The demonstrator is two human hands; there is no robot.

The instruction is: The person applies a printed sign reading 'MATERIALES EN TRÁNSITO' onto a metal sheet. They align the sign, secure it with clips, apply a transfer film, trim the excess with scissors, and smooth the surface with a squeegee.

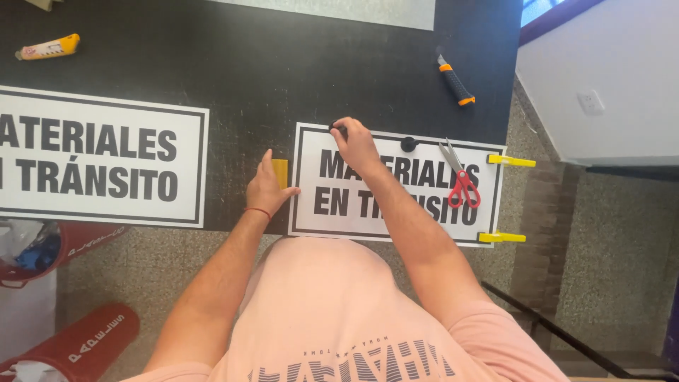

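a: white sign (396,187) with black lettering lies flat at the near edge of the dark tabletop (283,64), and we've got both hands on it. our right hand (356,145) is up at its top edge, fingers (342,131) pinched on something small and dark there; we can't tell what it is.

b: and our left hand (265,189) is laid open and flat at the sign's left edge, gripping nothing, just pressing. a yellow squeegee (281,172) sits right beside it, partly behind the hand.

a: far end's pinned by two yellow clamps (511,161), one at each right corner. red scissors (460,182) rest on the sign itself, and a small black knob (409,144) sits on its top edge.

b: so we judge we're at the positioning or smoothing stage, left side not yet fastened. the next move, as we read it, wants the left hand kept firm so the sheet doesn't creep, with the squeegee in easy reach.

a: containers?

b: down by the floor on our left, a red tub (78,240) with something blue and crumpled clear plastic in it; contents too small to name. a red tube (78,343) lies below it, pale stuffing showing at its mouth.

a: elsewhere on the tabletop: a bigger matching sign (99,159) to the left, a yellow cutter (48,47) far left, and an orange-and-black utility knife (455,83) up right, well apart from our hands.
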